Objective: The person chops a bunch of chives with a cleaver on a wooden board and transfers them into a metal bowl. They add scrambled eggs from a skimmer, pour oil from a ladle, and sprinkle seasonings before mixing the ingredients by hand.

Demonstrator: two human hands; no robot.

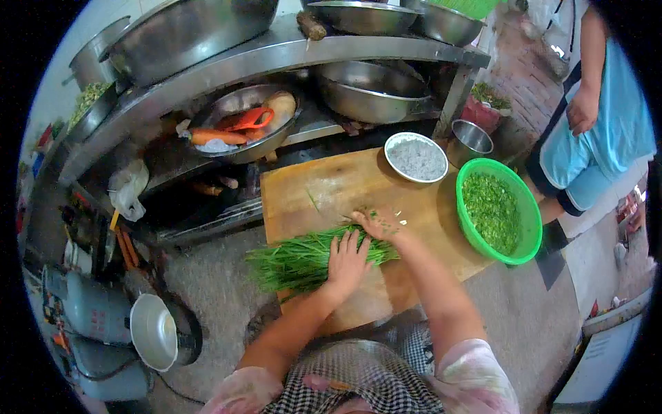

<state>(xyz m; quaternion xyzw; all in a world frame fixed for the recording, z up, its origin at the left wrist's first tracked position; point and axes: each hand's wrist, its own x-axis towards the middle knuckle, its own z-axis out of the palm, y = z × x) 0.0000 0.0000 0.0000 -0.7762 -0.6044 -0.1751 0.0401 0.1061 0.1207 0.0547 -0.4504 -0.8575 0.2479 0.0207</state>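
Free passage: far-left part of wooden board (303,179), left of white bowl (410,179). Obstacles: greens (293,262), left hand (348,259) and right hand (378,224) mid-board; green basin (532,217), right; steel shelf (358,50), far.

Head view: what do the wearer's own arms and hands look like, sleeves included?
The left hand and right hand are bare, without gloves; the forearms are uncovered too. The short, pale sleeves carry soft pink patches. Small green bits speckle the right hand. No cables show.
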